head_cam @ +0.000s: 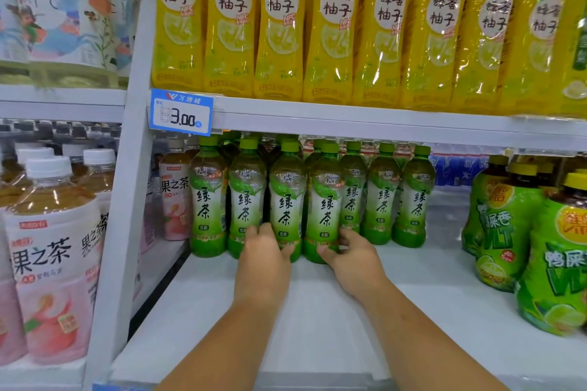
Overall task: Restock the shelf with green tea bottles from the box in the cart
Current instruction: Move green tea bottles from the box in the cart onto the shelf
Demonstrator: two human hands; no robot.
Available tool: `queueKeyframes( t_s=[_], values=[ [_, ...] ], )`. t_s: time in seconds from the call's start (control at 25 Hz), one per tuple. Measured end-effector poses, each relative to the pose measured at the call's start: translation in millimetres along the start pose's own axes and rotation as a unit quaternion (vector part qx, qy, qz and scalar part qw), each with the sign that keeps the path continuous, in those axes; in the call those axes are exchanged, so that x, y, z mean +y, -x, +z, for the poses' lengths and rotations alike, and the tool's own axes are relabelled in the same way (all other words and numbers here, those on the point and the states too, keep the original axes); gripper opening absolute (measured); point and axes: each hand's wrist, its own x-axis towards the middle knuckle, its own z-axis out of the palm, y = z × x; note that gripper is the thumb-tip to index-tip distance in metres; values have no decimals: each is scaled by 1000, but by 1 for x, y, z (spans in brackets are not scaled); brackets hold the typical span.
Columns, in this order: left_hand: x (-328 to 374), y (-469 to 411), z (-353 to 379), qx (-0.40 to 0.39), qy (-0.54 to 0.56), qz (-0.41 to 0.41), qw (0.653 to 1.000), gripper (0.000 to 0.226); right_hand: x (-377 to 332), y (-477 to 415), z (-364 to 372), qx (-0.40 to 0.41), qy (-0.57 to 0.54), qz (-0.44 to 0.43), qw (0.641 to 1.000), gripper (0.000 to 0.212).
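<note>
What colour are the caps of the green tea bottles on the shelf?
The caps are light green, clearest in the head view.

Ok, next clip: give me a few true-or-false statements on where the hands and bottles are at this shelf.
1. The left grip holds a green tea bottle standing on the lower shelf. True.
2. The right grip hangs free, touching nothing. False: it holds the neighbouring green tea bottle.
3. Yellow bottles stand in a row on the shelf above. True.
4. The price tag reads 5.00. False: it reads 3.00.
</note>
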Motion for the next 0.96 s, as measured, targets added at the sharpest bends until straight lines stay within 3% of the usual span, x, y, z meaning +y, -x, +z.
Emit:
queueKeyframes(
  t_s=[0.16, 0.52, 0.96],
  values=[
    [-2, -3, 1, 13, 12, -5, 1000, 27, 1, 0, 2, -10, 11, -6, 1000, 44],
    [-4, -8, 4, 4, -11, -30, 999, 31, 1, -1, 2, 3, 68, -9, 998, 31],
    [0, -7, 2, -5, -12, -35, 999, 37, -6, 4, 3, -3, 120, 9, 993, 39]
  ],
)
